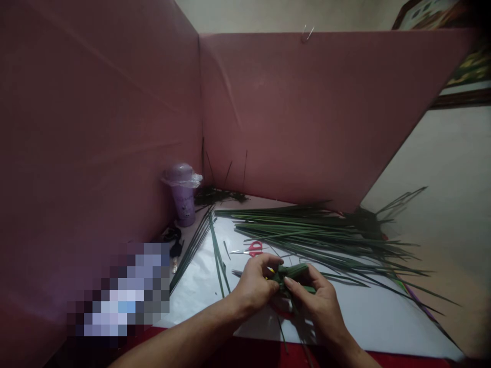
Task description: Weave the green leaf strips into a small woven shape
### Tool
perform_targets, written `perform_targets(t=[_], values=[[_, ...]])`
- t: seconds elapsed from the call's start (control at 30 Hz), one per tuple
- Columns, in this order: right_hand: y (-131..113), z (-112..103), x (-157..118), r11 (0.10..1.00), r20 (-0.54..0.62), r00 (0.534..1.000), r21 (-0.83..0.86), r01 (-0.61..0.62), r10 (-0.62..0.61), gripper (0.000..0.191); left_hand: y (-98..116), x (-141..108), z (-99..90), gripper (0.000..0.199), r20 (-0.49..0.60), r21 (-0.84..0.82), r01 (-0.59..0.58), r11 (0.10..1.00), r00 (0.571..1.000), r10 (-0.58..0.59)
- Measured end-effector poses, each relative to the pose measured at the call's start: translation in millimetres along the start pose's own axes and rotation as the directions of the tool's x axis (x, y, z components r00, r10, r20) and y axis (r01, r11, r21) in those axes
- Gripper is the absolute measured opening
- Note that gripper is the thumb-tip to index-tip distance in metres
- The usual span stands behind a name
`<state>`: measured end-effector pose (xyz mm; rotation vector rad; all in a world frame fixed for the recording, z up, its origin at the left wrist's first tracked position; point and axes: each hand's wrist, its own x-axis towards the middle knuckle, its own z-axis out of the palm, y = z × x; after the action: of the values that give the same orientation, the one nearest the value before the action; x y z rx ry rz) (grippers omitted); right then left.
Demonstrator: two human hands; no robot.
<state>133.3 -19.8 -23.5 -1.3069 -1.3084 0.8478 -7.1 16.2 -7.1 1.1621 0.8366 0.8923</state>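
Observation:
Between my two hands is a folded piece of green leaf strips (293, 271), held just above the white table covering. My left hand (257, 278) pinches its left side with thumb and fingers. On the right, my right hand (320, 296) is closed on it, the thumb pressed against the front. Loose strip ends hang below toward the table's front edge. Something yellow shows by the left fingers, too small to name. Just behind the left hand lie scissors with red handles (255, 249).
Long green leaves (291, 230) lie spread across the back and right. More leaves (195, 245) lie at the left, near a purple lidded cup (184, 197) and some keys (175, 248). A pixelated patch hides the left front. Pink panels (307, 112) rise behind and at left.

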Motion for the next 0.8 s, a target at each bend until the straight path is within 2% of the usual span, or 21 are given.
perform_targets(t=[0.27, 0.47, 0.63, 0.8], values=[[5.0, -0.5, 1.2, 1.000, 0.019, 1.000, 0.026, -0.014, 0.013, 0.020, -2.0, 4.2, -0.6, 0.045, -0.009, -0.081, -0.019, 0.997, 1.000, 0.018], [1.7, -0.6, -0.3, 0.999, 0.026, 0.999, 0.040, -0.028, 0.027, 0.022, -0.3, 2.5, -1.9, 0.042, -0.018, -0.065, 0.003, 0.998, 1.000, -0.004], [-1.4, 1.2, -1.2, 0.999, 0.006, 1.000, 0.047, -0.016, 0.015, 0.021, 1.4, 1.6, -2.4, 0.038, -0.027, -0.110, 0.026, 0.994, 0.999, -0.029], [-3.5, 4.8, -2.7, 0.999, -0.033, 0.999, 0.047, 0.013, -0.011, 0.021, 0.4, 1.0, -1.8, 0.028, -0.039, -0.147, -0.002, 0.989, 0.999, -0.004]])
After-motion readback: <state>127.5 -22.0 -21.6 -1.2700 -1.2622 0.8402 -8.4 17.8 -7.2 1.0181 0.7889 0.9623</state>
